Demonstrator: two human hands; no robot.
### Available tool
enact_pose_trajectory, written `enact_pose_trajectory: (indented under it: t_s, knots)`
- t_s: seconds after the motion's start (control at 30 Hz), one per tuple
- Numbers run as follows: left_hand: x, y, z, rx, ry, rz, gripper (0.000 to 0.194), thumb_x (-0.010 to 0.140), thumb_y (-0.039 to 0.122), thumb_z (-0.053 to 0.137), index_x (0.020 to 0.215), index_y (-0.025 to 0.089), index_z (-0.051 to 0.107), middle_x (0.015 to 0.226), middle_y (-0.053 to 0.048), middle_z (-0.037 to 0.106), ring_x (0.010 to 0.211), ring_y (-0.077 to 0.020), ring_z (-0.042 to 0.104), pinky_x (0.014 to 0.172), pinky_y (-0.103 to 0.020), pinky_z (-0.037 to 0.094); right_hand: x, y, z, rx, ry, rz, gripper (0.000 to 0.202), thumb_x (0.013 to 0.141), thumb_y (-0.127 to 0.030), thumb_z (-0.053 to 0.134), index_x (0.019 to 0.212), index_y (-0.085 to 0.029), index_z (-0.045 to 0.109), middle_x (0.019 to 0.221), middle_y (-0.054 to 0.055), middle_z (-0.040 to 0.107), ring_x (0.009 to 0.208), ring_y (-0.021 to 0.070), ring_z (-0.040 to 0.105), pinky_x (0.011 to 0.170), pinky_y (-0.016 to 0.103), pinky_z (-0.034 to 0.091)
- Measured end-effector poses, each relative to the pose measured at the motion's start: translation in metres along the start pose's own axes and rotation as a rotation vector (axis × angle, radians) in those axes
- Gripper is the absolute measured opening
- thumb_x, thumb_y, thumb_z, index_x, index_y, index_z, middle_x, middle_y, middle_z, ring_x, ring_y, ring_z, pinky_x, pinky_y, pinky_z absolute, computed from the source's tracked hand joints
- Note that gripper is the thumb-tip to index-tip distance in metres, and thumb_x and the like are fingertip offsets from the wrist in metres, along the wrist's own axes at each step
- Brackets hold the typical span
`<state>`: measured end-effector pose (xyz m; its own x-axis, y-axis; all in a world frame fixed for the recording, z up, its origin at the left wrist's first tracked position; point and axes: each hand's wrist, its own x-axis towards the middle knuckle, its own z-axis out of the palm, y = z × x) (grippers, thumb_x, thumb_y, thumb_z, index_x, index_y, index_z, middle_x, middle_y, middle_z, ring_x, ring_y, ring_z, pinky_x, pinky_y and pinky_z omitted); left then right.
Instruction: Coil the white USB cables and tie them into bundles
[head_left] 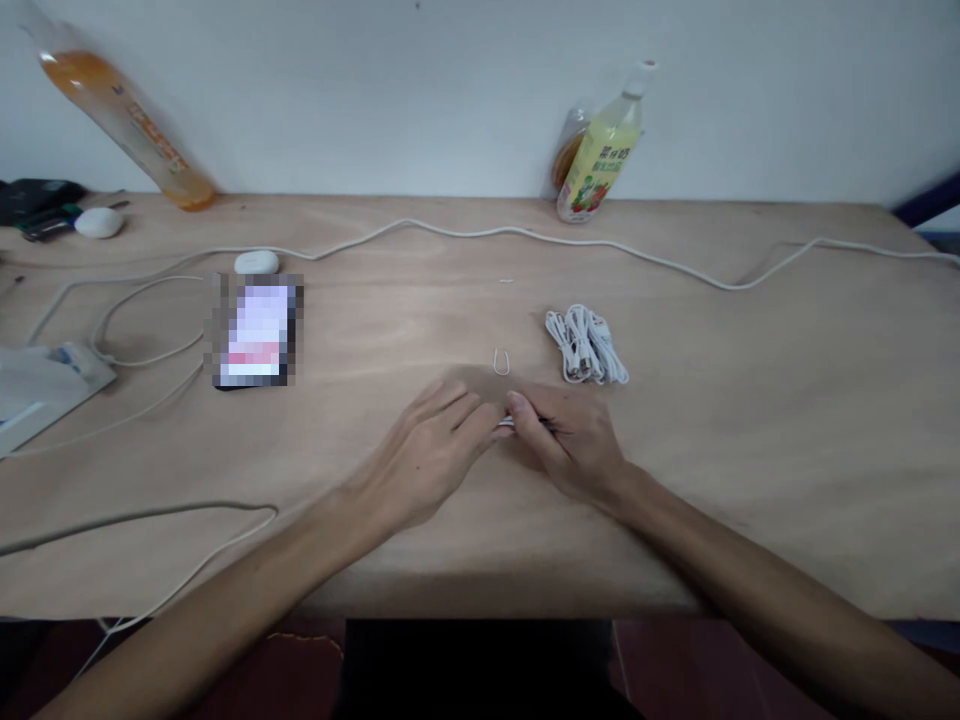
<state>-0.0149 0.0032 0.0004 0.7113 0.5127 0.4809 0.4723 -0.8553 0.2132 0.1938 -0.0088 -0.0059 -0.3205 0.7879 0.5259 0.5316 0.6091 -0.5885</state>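
Near the middle of the wooden table (750,420), my left hand (442,445) and my right hand (566,435) meet. Both are closed on a thin white cable (507,422), of which only a short piece shows between the fingers; the rest is hidden by my hands. Just beyond my fingertips lies a small U-shaped white tie (501,364). A pile of bundled white cables (586,345) rests beyond my right hand, not touching it. Farther back is a small white strip (507,281).
A phone (259,330) and a white case (256,263) lie at left. A long white cable (517,231) crosses the back. An orange bottle (127,125) and a yellow bottle (604,150) stand by the wall. More cables and a plastic bag (37,385) are at far left.
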Motion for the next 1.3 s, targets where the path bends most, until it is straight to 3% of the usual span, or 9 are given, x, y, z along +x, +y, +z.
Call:
enact_pose_trajectory:
  t_s: [0.17, 0.43, 0.6, 0.7, 0.83, 0.93, 1.03, 1.1, 1.3]
  knots:
    - [0.002, 0.005, -0.002, -0.117, -0.07, -0.06, 0.039, 0.121, 0.025, 0.029, 0.105, 0.016, 0.064, 0.091, -0.006, 0.072, 0.08, -0.0214, 0.058, 0.081, -0.039, 0.054, 0.001, 0.004, -0.001, -0.16, 0.051, -0.145, 0.039, 0.109, -0.011, 0.049, 0.071, -0.024, 0.05, 0.058, -0.005, 0.05, 0.049, 0.0112, 0.04, 0.049, 0.029, 0.03]
    - [0.006, 0.007, -0.01, -0.522, -0.159, -0.261, 0.04, 0.119, 0.026, 0.033, 0.084, 0.022, 0.053, 0.084, -0.002, 0.064, 0.084, -0.0205, 0.06, 0.095, -0.041, 0.051, 0.0, 0.001, 0.001, -0.316, 0.049, -0.311, 0.042, 0.111, -0.011, 0.049, 0.071, -0.023, 0.056, 0.061, -0.003, 0.056, 0.053, 0.0136, 0.046, 0.053, 0.03, 0.036]
    - [0.011, 0.01, -0.019, -0.891, -0.229, -0.551, 0.036, 0.114, 0.033, 0.044, 0.086, 0.021, 0.063, 0.084, 0.0, 0.066, 0.081, -0.0183, 0.059, 0.082, -0.033, 0.048, 0.001, 0.0, -0.003, -0.378, 0.052, -0.396, 0.049, 0.117, -0.018, 0.043, 0.07, -0.022, 0.056, 0.061, -0.002, 0.055, 0.054, 0.0132, 0.046, 0.053, 0.03, 0.037]
    - [0.012, 0.009, -0.02, -1.101, -0.328, -0.654, 0.043, 0.114, 0.042, 0.044, 0.081, 0.021, 0.061, 0.073, 0.003, 0.051, 0.069, -0.0148, 0.047, 0.072, -0.03, 0.043, 0.001, 0.001, -0.006, -0.417, 0.043, -0.427, 0.048, 0.116, -0.016, 0.044, 0.071, -0.023, 0.056, 0.061, -0.003, 0.053, 0.055, 0.0135, 0.045, 0.053, 0.03, 0.036]
    - [0.011, 0.007, -0.017, -1.363, -0.413, -0.753, 0.04, 0.11, 0.056, 0.049, 0.093, 0.021, 0.06, 0.075, 0.006, 0.041, 0.063, -0.0128, 0.034, 0.06, -0.027, 0.036, 0.001, 0.004, -0.009, -0.42, 0.009, -0.48, 0.042, 0.114, -0.014, 0.048, 0.074, -0.023, 0.058, 0.065, -0.002, 0.054, 0.059, 0.0148, 0.048, 0.057, 0.031, 0.037]
    - [0.009, 0.008, -0.015, -1.283, -0.386, -0.768, 0.041, 0.11, 0.059, 0.049, 0.092, 0.023, 0.056, 0.078, 0.004, 0.045, 0.067, -0.0142, 0.04, 0.065, -0.028, 0.042, 0.002, 0.007, -0.007, -0.395, 0.01, -0.438, 0.04, 0.115, -0.016, 0.046, 0.079, -0.023, 0.062, 0.066, -0.001, 0.058, 0.06, 0.0158, 0.05, 0.058, 0.032, 0.038]
    - [0.008, 0.01, -0.013, -1.056, -0.304, -0.685, 0.037, 0.114, 0.05, 0.044, 0.093, 0.024, 0.057, 0.089, -0.001, 0.061, 0.087, -0.0195, 0.057, 0.089, -0.036, 0.052, 0.003, 0.01, -0.003, -0.319, -0.01, -0.323, 0.038, 0.115, -0.017, 0.042, 0.086, -0.021, 0.066, 0.071, 0.002, 0.065, 0.062, 0.0163, 0.054, 0.06, 0.032, 0.041]
    - [0.007, 0.011, -0.012, -0.936, -0.271, -0.617, 0.034, 0.116, 0.042, 0.04, 0.097, 0.023, 0.06, 0.101, -0.005, 0.069, 0.102, -0.0231, 0.064, 0.105, -0.041, 0.051, 0.003, 0.011, 0.0, -0.235, -0.034, -0.254, 0.037, 0.115, -0.018, 0.042, 0.086, -0.02, 0.065, 0.072, 0.002, 0.066, 0.061, 0.0161, 0.054, 0.059, 0.032, 0.041]
    - [0.006, 0.011, -0.011, -0.813, -0.239, -0.478, 0.034, 0.119, 0.036, 0.034, 0.115, 0.022, 0.065, 0.125, -0.01, 0.075, 0.12, -0.0261, 0.067, 0.114, -0.045, 0.049, 0.003, 0.005, 0.001, 0.03, -0.114, -0.017, 0.042, 0.115, -0.022, 0.042, 0.073, -0.025, 0.044, 0.061, -0.005, 0.049, 0.052, 0.0124, 0.038, 0.054, 0.031, 0.031]
